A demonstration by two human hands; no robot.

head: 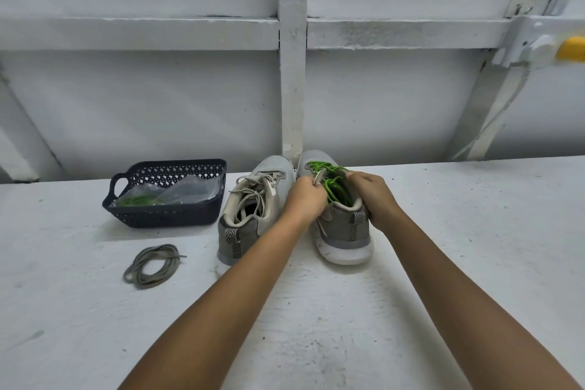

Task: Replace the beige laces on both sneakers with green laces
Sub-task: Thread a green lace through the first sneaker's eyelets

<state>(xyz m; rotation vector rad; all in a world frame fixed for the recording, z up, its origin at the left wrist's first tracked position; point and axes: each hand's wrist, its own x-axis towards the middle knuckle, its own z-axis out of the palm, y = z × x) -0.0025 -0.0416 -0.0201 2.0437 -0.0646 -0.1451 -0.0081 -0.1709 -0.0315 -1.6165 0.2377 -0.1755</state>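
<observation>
Two grey sneakers stand side by side at the back of the white table, heels toward me. The right sneaker [343, 231] carries a green lace [329, 182] through its eyelets. My left hand [305, 196] pinches the lace at the sneaker's left side. My right hand [368, 195] grips the lace and the collar on the right side. The left sneaker [250, 199] still has its beige lace [253, 190], loose. A removed beige lace [152, 266] lies coiled at the front left.
A dark plastic basket [167, 215] at the left holds a clear bag with another green lace [136, 200]. A white framed wall [291, 73] rises right behind the shoes. A yellow object [571, 47] sits at the far right edge.
</observation>
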